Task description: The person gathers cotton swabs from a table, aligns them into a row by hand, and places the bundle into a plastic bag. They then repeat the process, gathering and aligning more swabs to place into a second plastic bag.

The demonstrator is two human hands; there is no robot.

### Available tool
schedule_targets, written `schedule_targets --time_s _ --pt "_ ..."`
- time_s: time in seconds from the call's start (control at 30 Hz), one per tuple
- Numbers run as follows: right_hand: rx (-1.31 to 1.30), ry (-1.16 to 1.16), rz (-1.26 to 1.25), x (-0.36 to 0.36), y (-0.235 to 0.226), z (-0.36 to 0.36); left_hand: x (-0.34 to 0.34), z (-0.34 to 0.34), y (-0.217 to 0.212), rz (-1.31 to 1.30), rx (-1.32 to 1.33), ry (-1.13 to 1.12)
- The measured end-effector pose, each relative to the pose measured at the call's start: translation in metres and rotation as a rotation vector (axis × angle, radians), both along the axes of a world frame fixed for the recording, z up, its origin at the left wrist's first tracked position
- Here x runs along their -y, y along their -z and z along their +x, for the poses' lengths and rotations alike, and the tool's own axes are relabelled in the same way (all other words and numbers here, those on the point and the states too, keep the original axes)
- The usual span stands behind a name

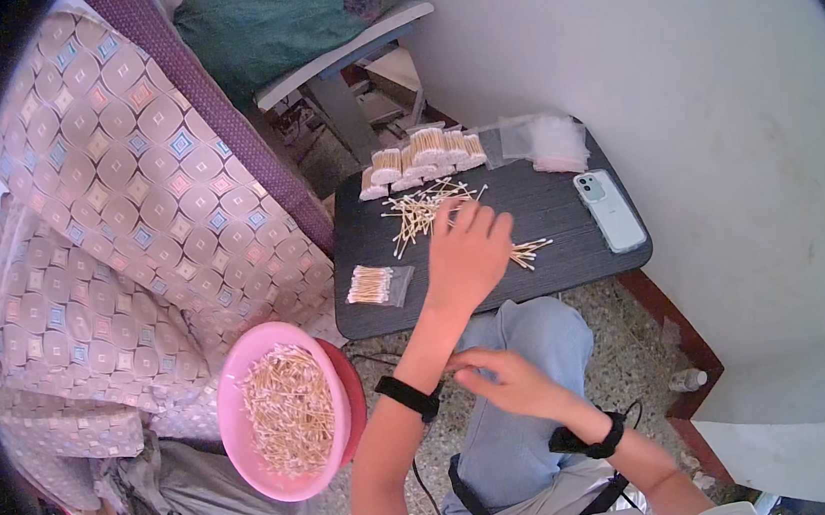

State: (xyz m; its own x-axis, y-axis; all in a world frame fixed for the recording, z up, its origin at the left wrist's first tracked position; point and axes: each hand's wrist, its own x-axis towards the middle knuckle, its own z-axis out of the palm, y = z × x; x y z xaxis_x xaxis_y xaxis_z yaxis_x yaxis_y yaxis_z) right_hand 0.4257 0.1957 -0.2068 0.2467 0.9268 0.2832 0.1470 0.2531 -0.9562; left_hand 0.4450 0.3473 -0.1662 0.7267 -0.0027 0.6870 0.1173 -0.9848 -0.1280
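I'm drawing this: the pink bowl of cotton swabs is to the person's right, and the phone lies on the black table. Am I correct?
Not quite: the head view shows the pink bowl of cotton swabs to the person's left. The phone is on the black table.

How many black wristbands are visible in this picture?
2: one wristband on the arm of the left hand, the other wristband on the arm of the right hand.
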Motion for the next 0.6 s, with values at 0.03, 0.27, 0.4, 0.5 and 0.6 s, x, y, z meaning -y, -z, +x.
schedule_targets --time_s 0.03,0.27,0.4,0.5,0.6 --pt "-0.149 -0.064 -0.099 0.004 -0.002 0.008 -0.004 -0.005 -0.002 -0.048 0.035 -0.041" --pt "0.461 0.345 -0.091 0.027 -0.031 0.096 -0.044 -0.05 0.057 -0.623 -0.029 -0.047" --pt "0.905 0.378 -0.23 0.014 0.02 0.15 -0.032 -0.063 0.103 -0.87 -0.006 -0.095" --pt "0.911 0.303 -0.171 -0.014 0.053 0.164 -0.03 -0.053 0.106 -0.625 -0.107 -0.101" --pt "0.967 0.287 -0.139 -0.041 0.078 0.164 -0.032 -0.032 0.112 -0.546 -0.181 -0.052"
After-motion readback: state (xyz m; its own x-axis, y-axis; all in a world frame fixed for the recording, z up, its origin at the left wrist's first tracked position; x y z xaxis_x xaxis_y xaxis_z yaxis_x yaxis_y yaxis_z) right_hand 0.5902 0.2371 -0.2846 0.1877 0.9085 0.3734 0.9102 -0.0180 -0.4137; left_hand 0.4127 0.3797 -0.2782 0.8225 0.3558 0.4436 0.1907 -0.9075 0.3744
